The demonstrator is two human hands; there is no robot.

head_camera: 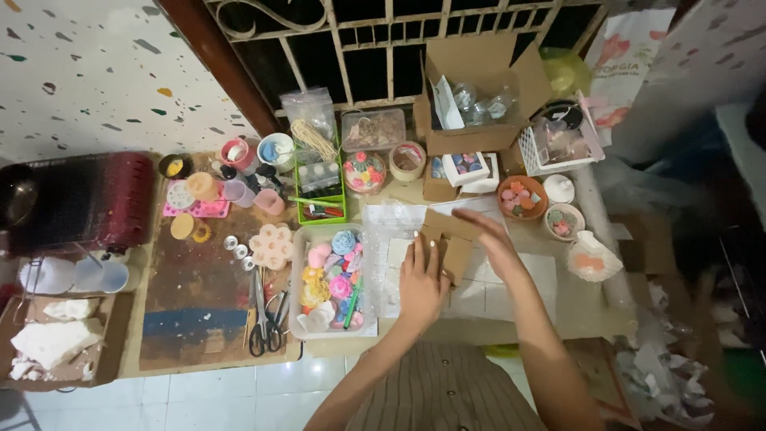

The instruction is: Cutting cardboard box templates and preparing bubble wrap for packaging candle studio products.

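My left hand (419, 283) lies flat with spread fingers on a small brown cardboard box (447, 239) at the middle of the low table. My right hand (491, 239) rests on the box's right side, fingers stretched over an open flap. The box's flaps stand apart. It sits on a clear plastic sheet (391, 219) over pale tiles. Just left of my left hand stands a white tray (297, 275) filled with several colourful flower-shaped pieces.
Scissors (263, 319) lie left of the tray on a stained board (199, 287). Cups, jars and a green bin (319, 191) crowd the back. An open carton (479, 88) with clear jars sits by the window grille. Bowls (523, 198) and a shell dish (593, 259) stand right.
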